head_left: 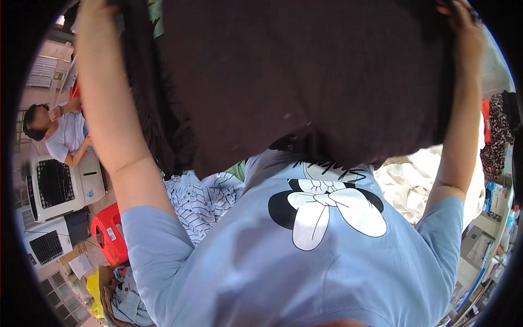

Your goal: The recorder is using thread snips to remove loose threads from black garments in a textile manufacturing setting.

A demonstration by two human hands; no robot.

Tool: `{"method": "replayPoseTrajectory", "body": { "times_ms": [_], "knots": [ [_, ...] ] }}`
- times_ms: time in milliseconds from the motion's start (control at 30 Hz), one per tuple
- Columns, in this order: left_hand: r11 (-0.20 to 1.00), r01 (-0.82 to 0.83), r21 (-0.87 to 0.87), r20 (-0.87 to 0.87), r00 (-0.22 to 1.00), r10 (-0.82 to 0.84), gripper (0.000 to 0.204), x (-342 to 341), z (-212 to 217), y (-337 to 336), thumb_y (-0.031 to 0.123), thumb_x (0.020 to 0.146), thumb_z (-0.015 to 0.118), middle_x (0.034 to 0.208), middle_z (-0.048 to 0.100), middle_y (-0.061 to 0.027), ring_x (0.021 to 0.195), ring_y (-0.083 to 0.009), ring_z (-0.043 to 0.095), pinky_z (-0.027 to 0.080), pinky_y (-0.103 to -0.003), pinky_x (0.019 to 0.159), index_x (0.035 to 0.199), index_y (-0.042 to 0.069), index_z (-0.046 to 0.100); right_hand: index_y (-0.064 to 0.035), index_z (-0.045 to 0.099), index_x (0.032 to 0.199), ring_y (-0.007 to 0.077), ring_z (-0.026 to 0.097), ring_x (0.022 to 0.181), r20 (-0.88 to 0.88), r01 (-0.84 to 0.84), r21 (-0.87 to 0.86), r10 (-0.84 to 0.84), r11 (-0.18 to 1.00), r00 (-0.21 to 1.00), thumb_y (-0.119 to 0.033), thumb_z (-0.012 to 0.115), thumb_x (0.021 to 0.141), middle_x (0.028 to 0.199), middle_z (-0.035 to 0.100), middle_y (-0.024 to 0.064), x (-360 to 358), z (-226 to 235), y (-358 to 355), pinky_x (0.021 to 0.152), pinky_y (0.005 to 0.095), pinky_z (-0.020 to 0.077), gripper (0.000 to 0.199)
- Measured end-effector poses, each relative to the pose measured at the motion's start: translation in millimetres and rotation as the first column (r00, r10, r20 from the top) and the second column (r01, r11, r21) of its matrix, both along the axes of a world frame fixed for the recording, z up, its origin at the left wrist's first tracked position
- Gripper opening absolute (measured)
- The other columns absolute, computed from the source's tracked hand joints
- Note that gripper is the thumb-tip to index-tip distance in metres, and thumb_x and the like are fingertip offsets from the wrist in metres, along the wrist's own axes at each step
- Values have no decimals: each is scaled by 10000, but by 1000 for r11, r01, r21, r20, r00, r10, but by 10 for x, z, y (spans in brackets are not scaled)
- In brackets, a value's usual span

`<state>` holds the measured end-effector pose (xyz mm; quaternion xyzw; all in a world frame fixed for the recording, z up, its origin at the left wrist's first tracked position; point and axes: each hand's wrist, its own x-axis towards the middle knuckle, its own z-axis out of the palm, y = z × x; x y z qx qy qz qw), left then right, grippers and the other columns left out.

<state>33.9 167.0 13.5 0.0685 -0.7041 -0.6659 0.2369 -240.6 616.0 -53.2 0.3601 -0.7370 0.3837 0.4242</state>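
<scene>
A dark brown garment (316, 82) hangs spread out between my raised arms and fills the upper middle of the head view. Its kind cannot be made out, as its top runs past the upper edge. My right hand (466, 24) is closed at its upper right side, fingers partly hidden by dark cloth. My left hand (101, 4) is mostly cut off by the upper edge and blurred; the garment's left side hangs down from it in loose folds. Below the garment lie a white shirt with dark line pattern (201, 199) and cream-white cloth (406, 182).
At the left a person (65, 131) sits near a white and black appliance (62, 182). A red plastic stool (110, 234) stands beside my left arm, with a bag of clothes (122, 300) below. At the right are a dark patterned garment (494, 136) and cluttered shelves (479, 245).
</scene>
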Motion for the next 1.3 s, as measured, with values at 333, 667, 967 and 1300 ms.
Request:
{"method": "replayPoseTrajectory", "body": {
  "times_ms": [333, 667, 967, 1300],
  "knots": [
    [828, -203, -523, 39, 964, 261, 400, -213, -2655, 1302, 134, 778, 707, 1115, 642, -118, 1080, -215, 588, 443, -329, 929, 1157, 52, 607, -9, 638, 1096, 97, 604, 785, 922, -600, -116, 310, 792, 231, -74, 559, 897, 925, 656, 47, 692, -2040, -250, 727, 230, 491, 223],
    [677, -190, -711, 42, 950, 310, 367, 113, -2940, 2247, 29, 777, 670, 1172, 568, -149, 1055, -288, 554, 453, -369, 904, 1130, 10, 572, 4, 627, 1024, 76, 576, 893, 937, -559, -63, 242, 826, 252, -5, 559, 910, 928, 614, 11, 1237, -2184, -183, 818, 209, 436, 134],
    [983, 49, 176, 573, 807, -143, 432, -202, -3027, 2577, 113, 816, 701, 1069, 633, -101, 975, -153, 593, 470, -269, 865, 1192, -56, 574, -19, 654, 1001, 152, 641, 724, 913, -529, 73, 157, 845, 376, 57, 576, 833, 872, 676, 127, 1734, -2112, 57, 654, 249, 483, 200],
    [901, 235, 365, 451, 802, -392, 204, -132, -2824, 2486, 48, 842, 649, 908, 641, 9, 837, -37, 569, 457, -182, 752, 1033, -18, 625, 5, 628, 1023, 159, 623, 901, 839, -741, -153, 483, 654, 252, -18, 545, 885, 947, 644, 78, 1249, -1923, -443, 800, 261, 471, 163]
  ]
}}
